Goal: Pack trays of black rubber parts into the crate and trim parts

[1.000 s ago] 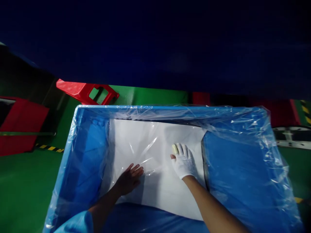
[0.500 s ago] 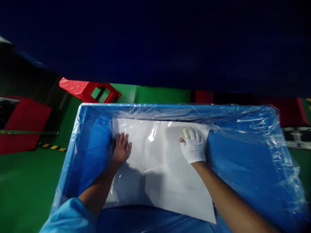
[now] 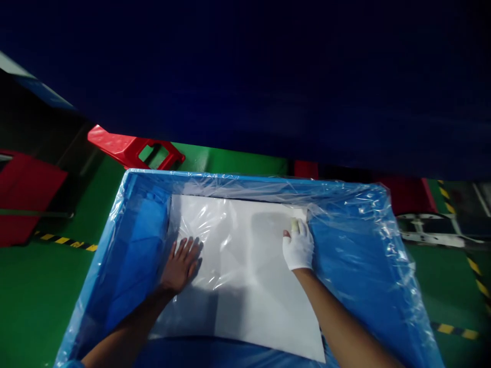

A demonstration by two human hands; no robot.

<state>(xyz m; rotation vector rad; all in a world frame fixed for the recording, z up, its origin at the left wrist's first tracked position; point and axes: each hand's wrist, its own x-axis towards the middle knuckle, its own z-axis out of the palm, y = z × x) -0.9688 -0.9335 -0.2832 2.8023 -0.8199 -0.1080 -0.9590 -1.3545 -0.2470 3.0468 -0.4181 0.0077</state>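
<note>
A white sheet point(image 3: 245, 266) lies in the bottom of a large blue bin point(image 3: 126, 255), with clear plastic film point(image 3: 391, 240) lining the walls and folded over the rim. Bare and spread, my left hand point(image 3: 181, 263) rests near the sheet's left edge, on shiny film there. My right hand point(image 3: 299, 246) wears a white glove with uncovered thumb tip and a yellowish covering on one finger. It lies flat by the sheet's far right corner. Neither hand grips anything. The sheet's near edge bows slightly up from the bin floor.
Beyond the bin, a red plastic piece with an opening point(image 3: 134, 151) lies on the green floor point(image 3: 230, 161). A dark blue surface point(image 3: 245, 87) overhangs the far side. Red objects stand at the left, and a white metal frame point(image 3: 433, 237) is at the right.
My left hand has slid nearer to me along the sheet's left side, fingers spreading wider. My right hand stays near the far right corner. The view has shifted, showing more floor at right.
</note>
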